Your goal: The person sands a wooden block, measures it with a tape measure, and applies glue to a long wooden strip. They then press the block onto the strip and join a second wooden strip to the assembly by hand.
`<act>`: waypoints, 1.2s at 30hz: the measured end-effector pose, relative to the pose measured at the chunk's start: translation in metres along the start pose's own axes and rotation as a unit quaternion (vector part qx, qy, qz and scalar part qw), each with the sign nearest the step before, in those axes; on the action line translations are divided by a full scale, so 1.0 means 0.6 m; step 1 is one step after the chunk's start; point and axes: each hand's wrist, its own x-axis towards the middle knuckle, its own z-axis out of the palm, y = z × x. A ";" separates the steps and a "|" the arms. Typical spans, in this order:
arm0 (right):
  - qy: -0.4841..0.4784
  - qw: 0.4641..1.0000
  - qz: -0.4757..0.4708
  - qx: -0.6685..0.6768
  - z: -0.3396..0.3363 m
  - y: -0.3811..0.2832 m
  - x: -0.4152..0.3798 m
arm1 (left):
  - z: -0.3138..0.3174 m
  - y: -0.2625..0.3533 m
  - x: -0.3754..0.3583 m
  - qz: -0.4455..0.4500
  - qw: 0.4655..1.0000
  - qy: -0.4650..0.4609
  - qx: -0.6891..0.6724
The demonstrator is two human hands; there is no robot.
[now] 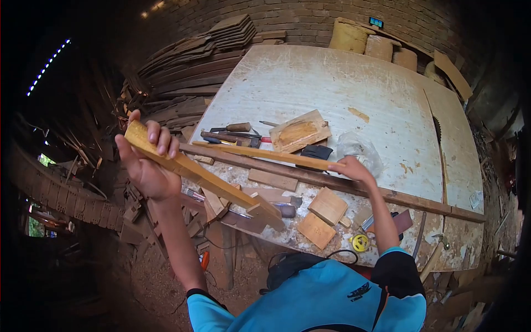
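My left hand (pixel 152 174) is raised at the left, beyond the table's edge, its fingers curled round the upper end of a long wooden strip (pixel 215 185). The strip slants down to the right, and a small notched block shape shows at its lower end. My right hand (pixel 354 169) grips the right end of a second, thinner wooden strip (pixel 271 155). That strip points left across the table, above a long dark wooden rail (pixel 354 185). Behind it lie a wooden block with a hollowed face (pixel 301 131), a black object (pixel 316 155) and a clear plastic bag (pixel 359 150).
The white, paint-worn table (pixel 310 77) fills the middle. Nearer me lie wood blocks (pixel 328 206), a yellow tape roll (pixel 360 242) and a hammer (pixel 437 252). Hand tools (pixel 232 133) sit at the table's left. Stacked boards (pixel 193 66) and sacks (pixel 351 36) stand behind.
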 end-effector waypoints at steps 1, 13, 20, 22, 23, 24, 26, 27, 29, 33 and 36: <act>-0.001 1.000 -0.018 0.021 -0.013 -0.005 -0.016 | 0.001 0.000 0.000 -0.003 1.000 0.007 0.007; 0.007 0.969 -0.014 0.247 -0.025 0.023 -0.287 | 0.011 -0.024 0.021 -0.027 0.999 -0.012 0.025; 0.115 0.879 -0.175 0.429 0.008 -0.021 -0.389 | 0.008 -0.027 0.021 -0.032 0.997 -0.057 -0.036; 0.117 0.874 -0.217 0.419 0.020 -0.005 -0.378 | 0.006 -0.028 0.020 -0.033 0.994 -0.077 -0.065; 0.102 0.880 -0.244 0.395 0.017 -0.006 -0.367 | 0.008 -0.029 0.018 -0.037 0.994 -0.082 -0.068; 0.086 0.890 -0.256 0.368 0.010 -0.024 -0.356 | 0.012 -0.029 0.018 -0.038 0.993 -0.087 -0.069; 0.054 0.893 -0.284 0.345 0.000 -0.083 -0.320 | 0.031 -0.035 0.015 -0.049 0.992 -0.098 -0.062; 0.040 0.887 -0.301 0.349 -0.008 -0.125 -0.306 | 0.042 -0.036 0.013 -0.054 0.992 -0.103 -0.053; 0.013 0.874 -0.324 0.361 -0.036 -0.218 -0.288 | 0.060 -0.048 0.013 -0.075 0.988 -0.133 -0.035; 0.068 0.827 -0.411 0.379 -0.099 -0.423 -0.282 | 0.106 -0.080 0.000 -0.123 0.978 -0.165 -0.040; 0.132 0.791 -0.480 0.356 -0.120 -0.508 -0.262 | 0.134 -0.088 -0.009 -0.147 0.965 -0.216 -0.011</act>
